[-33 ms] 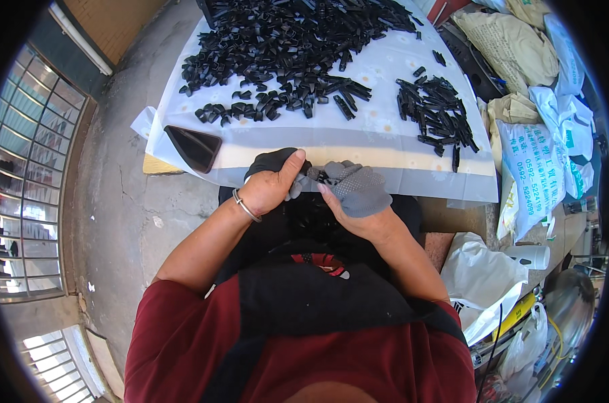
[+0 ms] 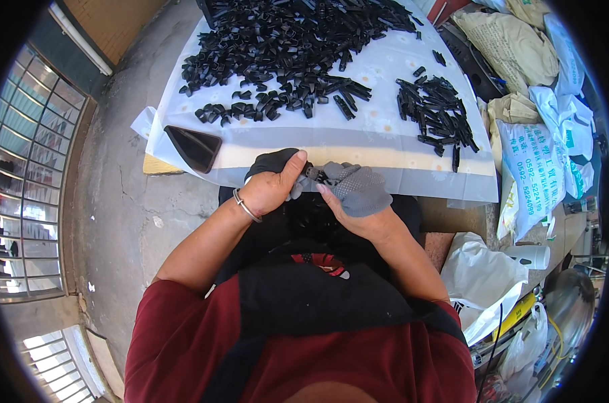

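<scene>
Just beyond my lap, at the table's near edge, my left hand (image 2: 271, 183) and my right hand (image 2: 359, 191) meet. Both wear gloves that leave the thumbs bare, dark on the left and grey with dots on the right. Between them is a small black plastic piece (image 2: 320, 176), gripped from both sides and partly hidden by the fingers. Below the hands, more dark pieces (image 2: 311, 213) seem to lie on my lap, hard to make out against the black apron (image 2: 318, 295).
A big heap of black plastic parts (image 2: 277, 57) covers the far side of the white-covered table (image 2: 385, 138). A smaller pile of long black pieces (image 2: 439, 114) lies at right. A phone (image 2: 195, 149) rests near the left corner. Sacks (image 2: 529, 174) and a white bag (image 2: 482, 272) crowd the right.
</scene>
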{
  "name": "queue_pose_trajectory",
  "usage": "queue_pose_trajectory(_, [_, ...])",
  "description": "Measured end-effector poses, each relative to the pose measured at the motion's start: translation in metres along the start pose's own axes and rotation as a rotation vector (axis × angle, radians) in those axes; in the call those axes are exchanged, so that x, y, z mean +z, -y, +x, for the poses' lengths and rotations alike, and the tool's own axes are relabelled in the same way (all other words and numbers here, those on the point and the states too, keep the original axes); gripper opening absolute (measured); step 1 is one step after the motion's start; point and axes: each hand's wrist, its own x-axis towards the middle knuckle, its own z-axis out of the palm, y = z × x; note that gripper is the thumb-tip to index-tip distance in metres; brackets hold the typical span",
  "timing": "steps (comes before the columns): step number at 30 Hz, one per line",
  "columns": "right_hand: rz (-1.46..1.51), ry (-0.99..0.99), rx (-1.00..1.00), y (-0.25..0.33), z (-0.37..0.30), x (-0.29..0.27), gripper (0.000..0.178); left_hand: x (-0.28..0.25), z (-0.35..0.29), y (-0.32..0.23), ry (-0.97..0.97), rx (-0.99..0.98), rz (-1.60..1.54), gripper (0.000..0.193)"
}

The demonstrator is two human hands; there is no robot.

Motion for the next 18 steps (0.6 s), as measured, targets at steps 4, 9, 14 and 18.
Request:
queue_pose_trajectory(4, [0.04, 0.022, -0.015, 0.002, 0.0, -0.002, 0.025, 0.004, 0.001, 0.003, -0.08, 0.203, 0.042, 0.041])
queue_pose_trajectory(9, [0.045, 0.017, -0.003, -0.002, -0.003, -0.001, 0.026, 0.005, 0.001, 0.002, -0.085, 0.19, -0.038, 0.037])
queue_pose_trajectory(14, [-0.053, 0.109, -0.007, 0.002, 0.0, -0.002, 0.025, 0.01, 0.003, 0.006, -0.069, 0.286, 0.072, 0.033])
queue_pose_trajectory(18, [-0.007, 0.029, -0.065, 0.001, 0.002, 0.017, 0.023, 0.015, -0.004, -0.003, -0.041, 0.237, 0.191, 0.033])
